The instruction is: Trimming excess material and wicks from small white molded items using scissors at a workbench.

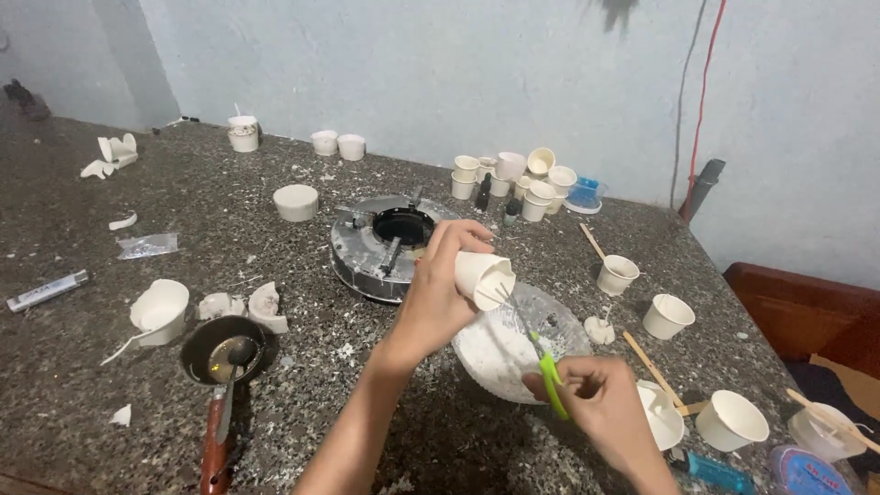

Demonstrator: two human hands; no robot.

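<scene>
While your left hand (438, 298) gripped the paper cup (483, 277) tilted over the white bowl (495, 353), your right-hand fingers (577, 390) closed on green scissors (546, 367) cutting its rim; next, turning the cup seemed needed.

We see a pale blue plaster wall (440, 73) across the top of the frame. A red cable (704, 82) hangs down it at the upper right. A dark speckled stone counter (110, 367) fills the lower part, with brown wooden furniture (797, 307) at the right edge.
</scene>
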